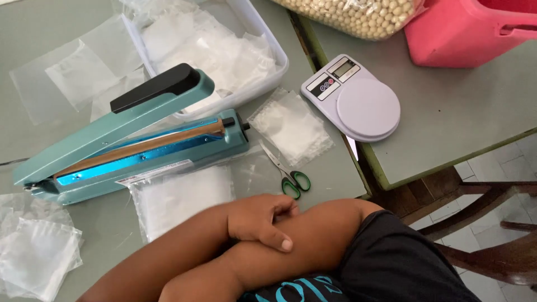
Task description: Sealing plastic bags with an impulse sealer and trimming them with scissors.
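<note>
My arms lie crossed at the near edge of the grey-green table (50, 151). My left hand (263, 220) rests on my right forearm (313, 235), fingers loosely laid over it, holding nothing. My right hand is hidden below the frame's bottom edge. Just beyond my left hand lie small green-handled scissors (288, 174) and a flat clear plastic bag (182, 196). Behind the bag stands a teal heat sealer (140, 151) with its lever arm (156, 89) raised.
A white tray (268, 33) of clear bags sits behind the sealer, with loose bags (33, 254) at the left and one bag (291, 126) by the scissors. On the right table are a white kitchen scale (355, 98), a bag of pale beans (358, 17) and a pink tub (470, 31). A wooden chair (486, 251) stands lower right.
</note>
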